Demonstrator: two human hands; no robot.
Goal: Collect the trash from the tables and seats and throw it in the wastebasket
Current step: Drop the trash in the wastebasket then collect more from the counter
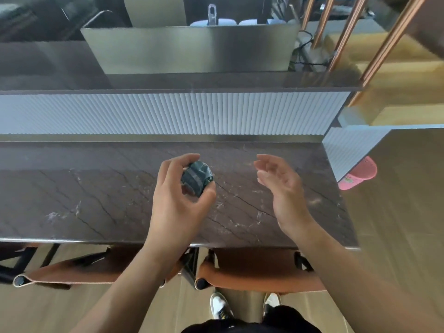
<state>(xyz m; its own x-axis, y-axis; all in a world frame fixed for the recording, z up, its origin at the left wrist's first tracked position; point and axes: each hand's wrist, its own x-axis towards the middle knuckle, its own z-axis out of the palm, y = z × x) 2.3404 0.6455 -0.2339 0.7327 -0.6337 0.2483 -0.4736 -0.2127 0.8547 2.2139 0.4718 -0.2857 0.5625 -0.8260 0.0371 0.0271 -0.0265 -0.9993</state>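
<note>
A person's left hand (pixel 175 200) grips a crumpled dark green wrapper (pixel 197 177), fingers and thumb curled round it, above the dark marble bench (pixel 84 188). The right hand (pixel 281 186) hovers near it, apart, fingers relaxed and holding nothing. A pink wastebasket (pixel 360 174) shows past the bench's right end, partly hidden by a ribbed white panel (pixel 346 150). Orange seats (pixel 252 267) sit below the near edge.

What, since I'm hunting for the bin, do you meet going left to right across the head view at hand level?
Left hand gripping a dark crumpled wad → right hand, open → pink wastebasket.
</note>
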